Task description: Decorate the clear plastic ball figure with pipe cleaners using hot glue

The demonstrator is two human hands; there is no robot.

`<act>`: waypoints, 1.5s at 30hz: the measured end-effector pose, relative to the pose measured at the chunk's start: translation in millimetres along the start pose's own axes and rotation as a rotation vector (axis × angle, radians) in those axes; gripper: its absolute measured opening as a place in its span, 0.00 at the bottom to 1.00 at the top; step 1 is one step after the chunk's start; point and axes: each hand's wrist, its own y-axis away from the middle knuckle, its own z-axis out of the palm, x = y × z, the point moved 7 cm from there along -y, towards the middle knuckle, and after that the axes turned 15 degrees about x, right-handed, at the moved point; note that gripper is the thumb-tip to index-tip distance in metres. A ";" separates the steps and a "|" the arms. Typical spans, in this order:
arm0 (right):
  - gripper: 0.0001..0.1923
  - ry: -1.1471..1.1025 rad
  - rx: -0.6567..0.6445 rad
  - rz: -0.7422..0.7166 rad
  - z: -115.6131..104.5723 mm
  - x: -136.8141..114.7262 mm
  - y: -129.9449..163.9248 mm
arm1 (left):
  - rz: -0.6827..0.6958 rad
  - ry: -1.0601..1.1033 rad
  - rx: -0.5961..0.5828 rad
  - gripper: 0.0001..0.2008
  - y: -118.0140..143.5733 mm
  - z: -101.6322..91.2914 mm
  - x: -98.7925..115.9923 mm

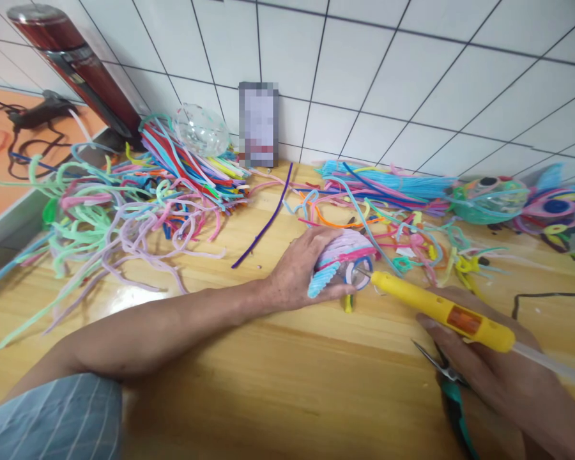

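Note:
My left hand (294,268) is wrapped round a ball-shaped pipe-cleaner craft (345,248). Its top is lavender, with a pink band, a pale blue scalloped fin and a blue-and-white ring on the side facing right. In my right hand (501,374) is a yellow hot glue gun (412,297), held nearly level, a clear glue stick (551,364) trailing from its rear. The metal nozzle points left at the ring and appears to touch it. Below that hand lie pliers (453,390) with green-and-black handles, partly covered by it.
Loose pipe cleaners (105,230) heap up on the left, beside a clear ball (202,131). A phone (259,124) leans on the tiled wall near a tall red flask (81,70). Blue pipe cleaners (388,182) and a finished-looking fish craft (551,204) lie at right.

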 end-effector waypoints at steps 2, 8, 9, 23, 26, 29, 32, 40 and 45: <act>0.11 0.014 0.028 0.010 -5.5 3.0 -0.7 | 0.001 -0.013 -0.006 0.43 0.1 0.1 -0.7; 0.07 -0.130 0.222 0.414 -42.1 40.5 4.6 | 0.007 -0.021 -0.037 0.44 2.0 -1.0 -2.0; 0.07 -0.156 0.270 0.531 -50.1 51.8 12.8 | 0.008 -0.022 -0.036 0.44 2.3 -1.6 -2.2; 0.20 0.213 0.457 1.263 -98.0 174.4 193.6 | -0.046 -0.064 -0.037 0.42 6.7 -1.6 -11.4; 0.20 0.347 0.478 1.277 -100.2 181.6 204.3 | -0.040 -0.050 -0.050 0.44 7.4 0.0 -16.0; 0.21 0.430 0.497 1.268 -112.2 166.3 213.5 | 0.017 0.001 -0.021 0.49 6.8 -0.1 -13.9; 0.24 0.487 0.499 1.205 -117.4 123.7 212.3 | -0.056 -0.064 -0.048 0.41 6.1 1.2 -14.3; 0.10 0.241 0.343 0.163 -28.3 -51.3 42.9 | -0.078 -0.064 -0.081 0.41 1.2 2.7 -2.8; 0.17 0.173 0.315 -0.109 20.7 -75.0 -32.0 | -0.096 -0.050 -0.076 0.41 3.5 5.8 -5.9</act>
